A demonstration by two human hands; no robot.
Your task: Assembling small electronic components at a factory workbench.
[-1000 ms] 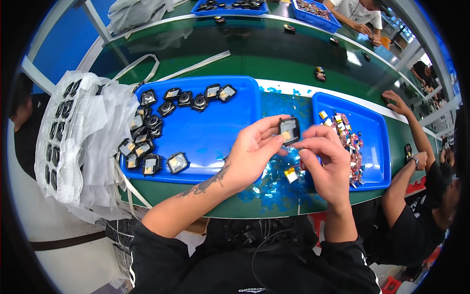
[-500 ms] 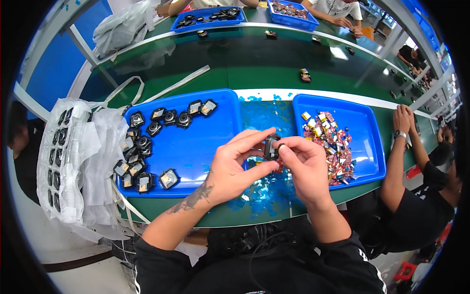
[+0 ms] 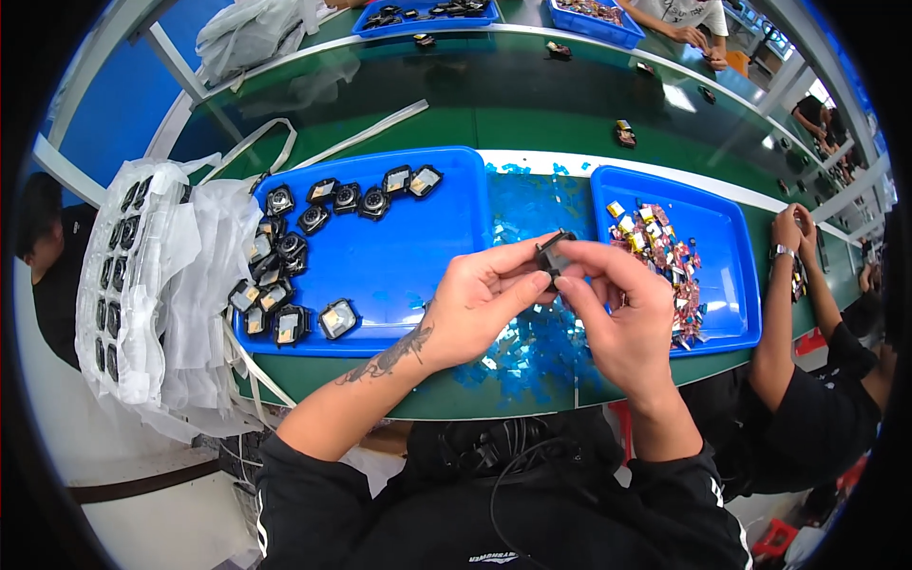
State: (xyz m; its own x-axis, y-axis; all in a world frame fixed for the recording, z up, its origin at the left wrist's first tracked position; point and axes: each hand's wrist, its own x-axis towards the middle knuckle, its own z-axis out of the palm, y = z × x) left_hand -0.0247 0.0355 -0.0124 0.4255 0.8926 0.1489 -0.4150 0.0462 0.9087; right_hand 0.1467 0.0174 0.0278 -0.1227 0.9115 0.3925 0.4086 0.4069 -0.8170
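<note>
A small black smartwatch case [image 3: 548, 258] is held up, tilted nearly edge-on, above the table between the two blue trays. My left hand [image 3: 475, 299] pinches it between thumb and fingers. From the other side, my right hand [image 3: 627, 309] has its thumb and bent forefinger closed on the same case; its far face is hidden. Left of my hands, the larger blue tray [image 3: 399, 266] holds several black watch cases [image 3: 346, 199] along its left and far sides. To the right, another blue tray [image 3: 730, 285] carries a heap of small red, yellow and silver electronic parts [image 3: 655, 237].
Blue film scraps [image 3: 518, 366] litter the table between the trays. Plastic blister trays with watch cases [image 3: 119, 275] stand stacked at the left. Beyond a white rail, a green conveyor belt [image 3: 532, 104] carries a few parts. A co-worker's arms [image 3: 784, 313] are at the right.
The view has shifted, so the trays sit slightly higher and further right. Both hands still grip the watch case, which has been turned to a different tilt between my fingers.
</note>
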